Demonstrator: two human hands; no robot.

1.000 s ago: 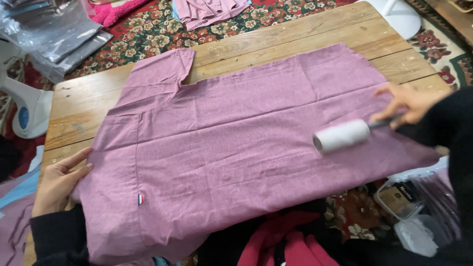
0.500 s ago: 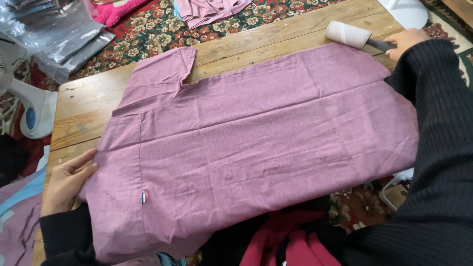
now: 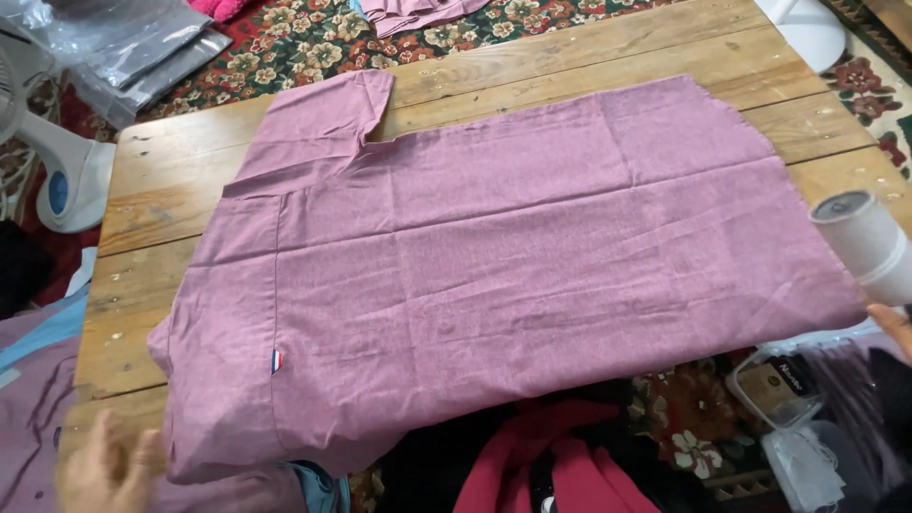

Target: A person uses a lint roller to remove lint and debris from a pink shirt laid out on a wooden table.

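Now purple shirt (image 3: 494,256) flat w/ bare table (image 3: 152,204) edges; lint roller (image 3: 869,242) in right fingers, left fingers (image 3: 104,470) spread.

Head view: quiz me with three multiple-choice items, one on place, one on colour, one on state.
1. Where is the lint roller?
A. right table edge
B. on the sleeve
C. on the carpet

2. What colour is the shirt?
A. green
B. mauve-pink
C. white

3. How does the shirt lie?
A. crumpled in a ball
B. hung up
C. spread flat on the table

Answers:
1 A, the roller sits at the right edge by the right hand.
2 B, the cloth is mauve-pink all over.
3 C, it lies flat; the left hand is blurred at its near corner.
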